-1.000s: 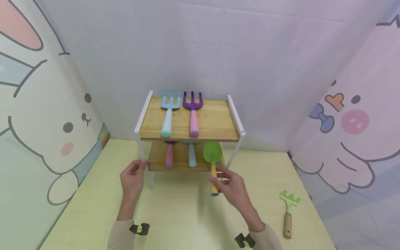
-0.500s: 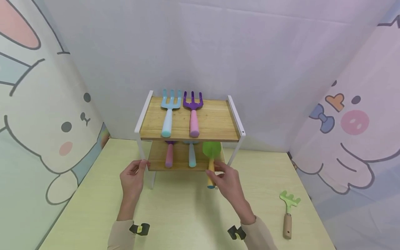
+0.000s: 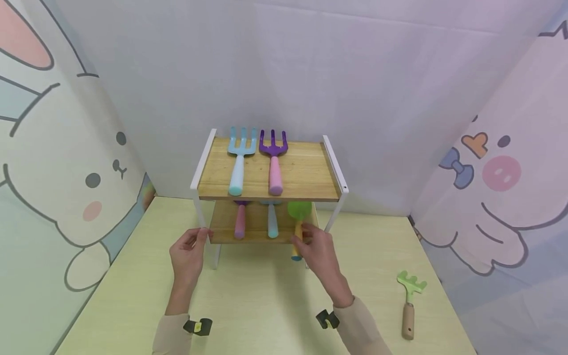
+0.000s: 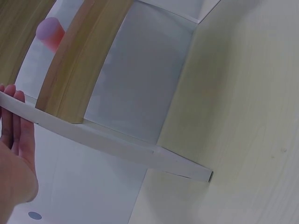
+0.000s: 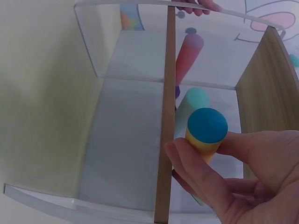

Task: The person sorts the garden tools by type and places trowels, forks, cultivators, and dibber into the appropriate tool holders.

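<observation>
A two-tier wooden shelf rack (image 3: 310,192) with a white frame stands on the table. My right hand (image 3: 317,249) pinches the yellow handle of a green garden trowel (image 3: 300,209), its blade over the right part of the lower tier. In the right wrist view the handle's blue end (image 5: 207,125) faces the camera, between thumb and fingers. My left hand (image 3: 188,251) holds the rack's left front leg (image 4: 117,142) beside the lower tier. On that tier lie a pink-handled tool (image 3: 240,222) and a pale blue-handled tool (image 3: 272,221), their heads mostly hidden by the upper tier.
A light blue hand fork (image 3: 239,162) and a purple hand fork with pink handle (image 3: 275,167) lie side by side on the upper tier. A green hand rake with wooden handle (image 3: 408,305) lies on the table (image 3: 248,305) at the right. Printed curtains surround the table.
My right hand has moved forward and slightly left, carrying the trowel further over the lower tier. My left hand has stayed at the rack's leg.
</observation>
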A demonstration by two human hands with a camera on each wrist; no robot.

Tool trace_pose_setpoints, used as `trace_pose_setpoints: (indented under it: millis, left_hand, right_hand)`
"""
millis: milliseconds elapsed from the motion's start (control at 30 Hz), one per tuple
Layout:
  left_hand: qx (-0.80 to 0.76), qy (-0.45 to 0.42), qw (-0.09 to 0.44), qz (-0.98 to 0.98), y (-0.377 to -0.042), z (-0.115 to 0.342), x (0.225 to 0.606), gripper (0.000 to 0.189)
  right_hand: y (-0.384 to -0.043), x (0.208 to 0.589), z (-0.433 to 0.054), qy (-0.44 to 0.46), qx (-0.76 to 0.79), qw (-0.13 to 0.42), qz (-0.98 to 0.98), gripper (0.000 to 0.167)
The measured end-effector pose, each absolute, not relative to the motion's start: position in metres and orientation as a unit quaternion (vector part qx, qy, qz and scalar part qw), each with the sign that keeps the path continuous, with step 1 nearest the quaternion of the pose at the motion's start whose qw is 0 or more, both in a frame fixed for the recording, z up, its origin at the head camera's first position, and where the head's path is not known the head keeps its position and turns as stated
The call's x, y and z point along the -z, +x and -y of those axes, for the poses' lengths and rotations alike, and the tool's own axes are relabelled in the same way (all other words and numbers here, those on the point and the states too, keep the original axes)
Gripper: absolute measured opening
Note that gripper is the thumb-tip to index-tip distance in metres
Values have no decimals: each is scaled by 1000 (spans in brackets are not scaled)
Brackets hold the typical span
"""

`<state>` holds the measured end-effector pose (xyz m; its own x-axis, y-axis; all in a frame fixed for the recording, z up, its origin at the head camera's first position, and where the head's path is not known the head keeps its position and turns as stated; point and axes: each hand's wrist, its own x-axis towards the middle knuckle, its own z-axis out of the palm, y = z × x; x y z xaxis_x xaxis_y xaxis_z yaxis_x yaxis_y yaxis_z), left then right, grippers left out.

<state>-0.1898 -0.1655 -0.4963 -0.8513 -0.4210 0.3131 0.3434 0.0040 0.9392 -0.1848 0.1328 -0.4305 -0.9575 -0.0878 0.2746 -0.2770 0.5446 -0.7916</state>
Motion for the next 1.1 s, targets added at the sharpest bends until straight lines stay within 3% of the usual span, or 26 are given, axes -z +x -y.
trace_pose_setpoints:
  millis: [500,800,1100]
  left_hand:
    - [704,5,282,651,-177,159,472,16]
    - [704,34,276,654,-190,166,496,14]
    - [705,14,278,653,-179,159,474,16]
  right_hand:
    - [-203,419,-125,92,-427,84,895,12]
    - [-212,414,-119,85,-379,97,916,26]
    - [-217,416,-117,101,-355,136,920,33]
